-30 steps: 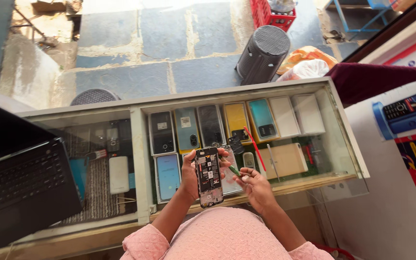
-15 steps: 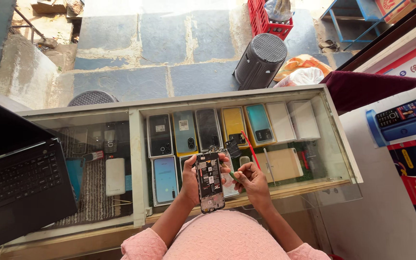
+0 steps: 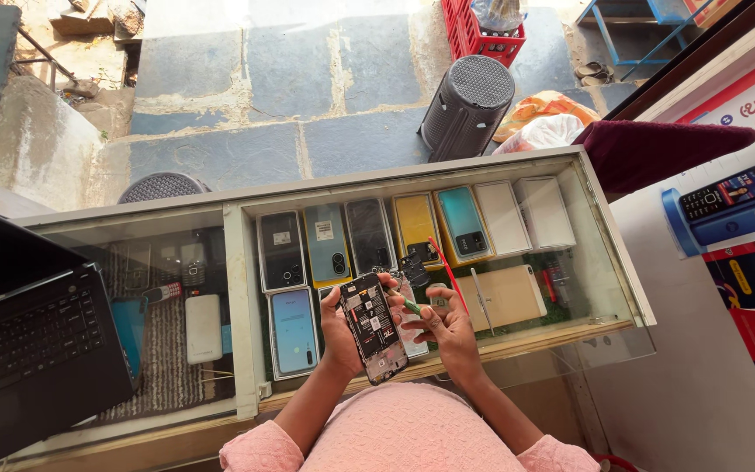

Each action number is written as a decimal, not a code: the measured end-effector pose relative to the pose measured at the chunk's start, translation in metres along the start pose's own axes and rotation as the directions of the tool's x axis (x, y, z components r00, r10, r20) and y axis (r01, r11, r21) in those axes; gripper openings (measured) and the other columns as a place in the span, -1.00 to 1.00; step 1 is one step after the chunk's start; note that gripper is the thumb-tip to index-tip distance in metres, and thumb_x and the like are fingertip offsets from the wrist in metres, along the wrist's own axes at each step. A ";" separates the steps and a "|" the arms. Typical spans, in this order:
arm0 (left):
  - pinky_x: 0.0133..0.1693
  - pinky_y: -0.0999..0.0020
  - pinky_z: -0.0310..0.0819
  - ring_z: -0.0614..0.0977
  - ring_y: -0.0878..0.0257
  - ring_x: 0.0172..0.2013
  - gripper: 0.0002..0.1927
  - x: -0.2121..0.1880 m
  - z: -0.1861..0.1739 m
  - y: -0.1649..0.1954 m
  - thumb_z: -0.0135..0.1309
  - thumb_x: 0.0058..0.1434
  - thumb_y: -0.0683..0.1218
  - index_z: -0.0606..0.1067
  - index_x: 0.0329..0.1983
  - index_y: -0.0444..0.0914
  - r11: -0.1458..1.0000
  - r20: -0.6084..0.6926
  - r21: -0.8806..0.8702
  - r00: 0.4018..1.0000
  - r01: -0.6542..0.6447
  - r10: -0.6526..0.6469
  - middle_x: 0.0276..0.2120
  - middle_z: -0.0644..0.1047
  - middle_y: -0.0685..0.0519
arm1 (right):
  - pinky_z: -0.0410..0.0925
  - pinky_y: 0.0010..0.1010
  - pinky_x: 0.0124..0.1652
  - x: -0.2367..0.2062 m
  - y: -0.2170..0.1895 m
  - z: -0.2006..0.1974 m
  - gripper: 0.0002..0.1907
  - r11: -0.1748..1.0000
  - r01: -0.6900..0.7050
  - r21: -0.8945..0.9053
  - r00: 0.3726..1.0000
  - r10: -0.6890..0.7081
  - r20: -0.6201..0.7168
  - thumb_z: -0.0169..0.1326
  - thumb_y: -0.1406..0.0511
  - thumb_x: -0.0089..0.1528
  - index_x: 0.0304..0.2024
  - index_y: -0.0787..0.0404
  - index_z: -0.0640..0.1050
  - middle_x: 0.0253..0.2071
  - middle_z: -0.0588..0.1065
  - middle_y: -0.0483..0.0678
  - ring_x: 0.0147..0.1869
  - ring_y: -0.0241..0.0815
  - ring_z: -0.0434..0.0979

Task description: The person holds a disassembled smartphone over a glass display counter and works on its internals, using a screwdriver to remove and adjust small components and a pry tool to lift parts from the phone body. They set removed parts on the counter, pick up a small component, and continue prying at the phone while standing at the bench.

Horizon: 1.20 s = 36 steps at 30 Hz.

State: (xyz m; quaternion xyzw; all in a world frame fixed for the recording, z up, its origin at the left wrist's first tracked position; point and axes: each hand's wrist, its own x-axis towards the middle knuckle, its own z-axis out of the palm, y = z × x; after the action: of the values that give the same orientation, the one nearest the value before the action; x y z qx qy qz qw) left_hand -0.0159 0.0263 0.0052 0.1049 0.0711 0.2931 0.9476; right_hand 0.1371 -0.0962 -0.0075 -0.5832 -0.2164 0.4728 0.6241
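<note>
**Opened phone held over the glass counter**

Little has changed since the earlier frames: both hands and the phone sit at the same spot low in the middle of the frame, and only the view has drifted slightly.

The left hand (image 3: 340, 328) is clamped around the opened phone (image 3: 374, 327), fingers wrapped along its left edge, so that the bare circuit side faces up and the body tilts a little to the right. The right hand (image 3: 447, 325) sits just beside it, fingers pinched together on a thin green-handled tool (image 3: 410, 306) whose tip points at the phone's upper right edge; whether the tip touches cannot be told.

Beneath the hands lies the glass display counter (image 3: 609, 253), spanning the middle of the frame. Under its glass, a row of phones and boxes (image 3: 417, 229) runs across the upper part, with a light blue phone (image 3: 293, 330) just left of the left hand. A black laptop (image 3: 28, 341) rests open at the lower left. A dark perforated bin (image 3: 467, 105) stands on the stone floor in the upper middle, with a red crate (image 3: 481, 35) beyond it.
</note>
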 end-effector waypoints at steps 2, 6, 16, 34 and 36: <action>-0.06 0.27 0.63 0.65 0.12 -0.04 -0.21 -0.001 0.000 -0.002 -0.31 0.35 0.35 0.35 0.25 -0.40 0.999 -0.015 0.027 0.999 -0.041 0.041 0.01 0.52 -0.16 | 0.51 -0.44 -0.33 0.001 0.003 0.000 -0.71 1.000 0.020 -0.002 1.000 -0.020 -0.002 0.06 0.20 0.29 -0.01 0.11 0.33 -0.18 0.63 0.09 -0.16 -0.15 0.71; -0.06 0.28 0.63 0.65 0.15 -0.05 -0.20 0.001 -0.003 -0.002 -0.32 0.30 0.35 0.35 0.24 -0.40 0.994 -0.130 0.091 0.989 -0.055 0.067 0.00 0.53 -0.14 | 0.51 -0.42 -0.34 0.007 0.011 0.002 -0.71 0.999 0.027 0.030 0.999 -0.027 0.021 0.10 0.22 0.31 -0.11 0.20 0.30 -0.16 0.64 0.10 -0.14 -0.15 0.73; -0.07 0.28 0.59 0.67 0.14 -0.09 -0.20 0.001 -0.012 -0.007 -0.33 0.33 0.36 0.37 0.24 -0.40 0.994 -0.067 0.108 0.997 0.037 -0.029 -0.02 0.55 -0.14 | 0.40 -0.57 -0.41 0.009 0.011 0.002 -0.68 0.978 0.116 -0.173 0.992 -0.105 0.071 -0.03 0.16 0.40 0.07 0.24 0.38 -0.38 0.62 -0.04 -0.39 -0.35 0.62; -0.19 0.21 0.60 0.67 0.12 -0.22 -0.23 0.004 -0.002 0.008 -0.32 0.31 0.30 0.36 0.29 -0.38 0.973 -0.142 0.028 0.964 0.229 -0.222 -0.10 0.60 -0.19 | 0.27 -0.56 -0.47 0.005 0.005 -0.035 -0.86 0.994 0.071 0.081 0.976 -0.052 -0.213 0.16 0.38 0.29 -0.20 0.30 0.46 -0.27 0.63 0.03 -0.45 -0.37 0.46; -0.18 0.22 0.61 0.66 0.13 -0.24 -0.24 0.003 -0.006 0.011 -0.30 0.32 0.30 0.36 0.29 -0.37 0.974 -0.131 0.003 0.966 0.226 -0.224 -0.15 0.59 -0.16 | 0.24 -0.59 -0.50 0.005 0.003 -0.030 -0.84 0.991 0.102 0.087 0.979 -0.084 -0.188 0.16 0.37 0.27 -0.13 0.27 0.49 -0.29 0.60 -0.03 -0.49 -0.42 0.40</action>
State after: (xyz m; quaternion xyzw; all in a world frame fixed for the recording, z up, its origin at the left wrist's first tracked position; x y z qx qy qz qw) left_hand -0.0200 0.0379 0.0020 0.0851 0.1467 0.1894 0.9672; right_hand 0.1626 -0.1078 -0.0187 -0.5828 -0.1617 0.3970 0.6904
